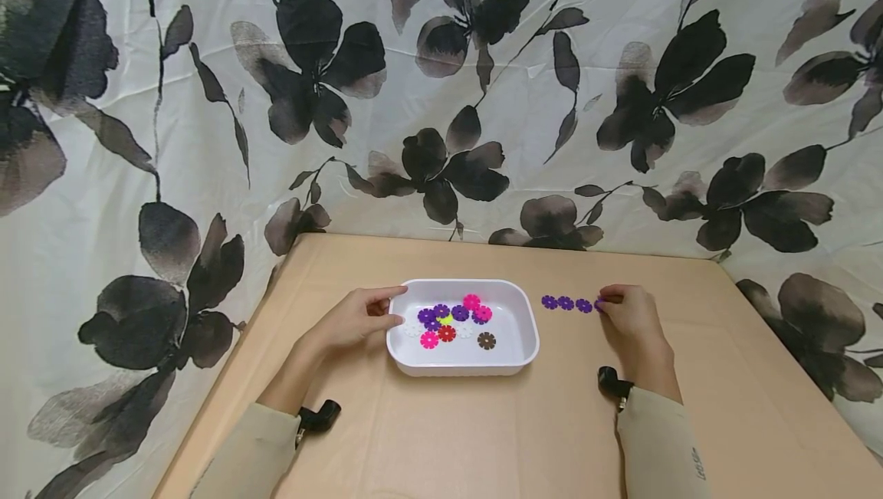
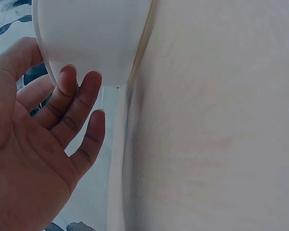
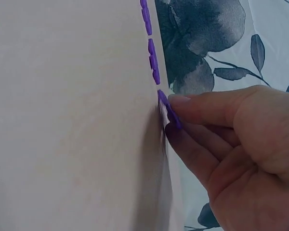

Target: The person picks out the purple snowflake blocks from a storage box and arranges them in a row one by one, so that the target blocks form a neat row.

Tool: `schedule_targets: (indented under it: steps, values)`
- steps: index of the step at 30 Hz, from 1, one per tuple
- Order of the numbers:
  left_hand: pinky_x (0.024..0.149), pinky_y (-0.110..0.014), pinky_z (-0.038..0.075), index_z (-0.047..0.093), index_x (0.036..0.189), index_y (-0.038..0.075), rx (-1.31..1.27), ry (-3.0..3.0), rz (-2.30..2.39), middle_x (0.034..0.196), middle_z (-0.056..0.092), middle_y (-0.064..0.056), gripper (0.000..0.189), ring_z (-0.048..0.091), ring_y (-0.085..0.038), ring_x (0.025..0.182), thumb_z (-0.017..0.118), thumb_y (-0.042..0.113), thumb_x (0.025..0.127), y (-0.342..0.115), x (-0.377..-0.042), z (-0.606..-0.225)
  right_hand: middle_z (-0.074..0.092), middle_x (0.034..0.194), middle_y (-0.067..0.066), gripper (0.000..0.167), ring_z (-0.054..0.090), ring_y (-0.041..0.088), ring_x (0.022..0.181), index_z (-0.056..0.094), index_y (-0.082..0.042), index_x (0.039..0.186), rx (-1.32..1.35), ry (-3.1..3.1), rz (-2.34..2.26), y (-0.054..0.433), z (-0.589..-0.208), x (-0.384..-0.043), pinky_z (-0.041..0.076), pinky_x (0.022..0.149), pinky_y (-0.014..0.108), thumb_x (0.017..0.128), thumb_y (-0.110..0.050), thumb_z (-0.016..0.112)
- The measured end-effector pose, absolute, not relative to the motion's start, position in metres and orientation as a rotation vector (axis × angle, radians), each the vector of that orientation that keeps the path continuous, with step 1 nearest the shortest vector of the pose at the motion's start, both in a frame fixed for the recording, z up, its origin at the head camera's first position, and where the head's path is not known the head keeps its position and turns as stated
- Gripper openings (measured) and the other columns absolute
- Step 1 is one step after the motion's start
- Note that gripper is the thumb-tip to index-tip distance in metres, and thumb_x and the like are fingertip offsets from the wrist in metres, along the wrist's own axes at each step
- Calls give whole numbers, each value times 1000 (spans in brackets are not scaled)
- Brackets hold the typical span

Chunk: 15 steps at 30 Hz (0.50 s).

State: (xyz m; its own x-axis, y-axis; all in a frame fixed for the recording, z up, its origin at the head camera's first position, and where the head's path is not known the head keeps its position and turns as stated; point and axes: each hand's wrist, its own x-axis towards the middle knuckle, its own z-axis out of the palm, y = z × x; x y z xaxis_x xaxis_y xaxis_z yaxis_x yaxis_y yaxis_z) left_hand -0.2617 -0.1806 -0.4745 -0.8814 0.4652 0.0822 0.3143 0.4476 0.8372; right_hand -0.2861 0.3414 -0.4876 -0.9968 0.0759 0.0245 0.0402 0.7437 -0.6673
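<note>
My left hand (image 1: 355,317) holds the left end of a white plastic tray (image 1: 462,367), thumb and index finger at its rim; the other fingers are bent loosely beside the tray wall (image 2: 86,38) in the left wrist view. Inside lie several small flower-shaped discs, among them purple, pink, a red disc (image 1: 447,333), a brown disc (image 1: 487,340), yellow and whitish ones. Right of the tray, my right hand (image 1: 631,323) pinches a purple flower disc (image 3: 169,109) between thumb and fingers, tilted at the table surface. It is at the right end of a row of purple discs (image 1: 566,303).
Both hands work over a light tan table (image 1: 448,438). A white cloth with dark flowers (image 1: 441,169) hangs behind it and shows along both sides. Each wrist wears a small black camera, such as the left camera (image 1: 320,416) by the sleeve.
</note>
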Motion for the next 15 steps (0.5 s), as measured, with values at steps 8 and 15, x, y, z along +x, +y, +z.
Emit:
schedule_targets:
  steps: [8,15]
  values:
    - [65,-20,41,59,148,6,692,2539,1417,87,57,-2,60,52,-16,79,80,22,93,-180,-261,-475,65,128,34,32,65,46,116,62,12,132,-49,-2939,1088,339,-483,-284,50,107,58,102,1,58]
    - [66,-20,42,58,148,6,692,2539,1417,88,58,-3,60,53,-16,80,79,22,94,-180,-261,-478,64,130,34,34,63,47,119,61,12,134,-45,-2945,1036,337,-480,-282,50,106,59,104,-2,55]
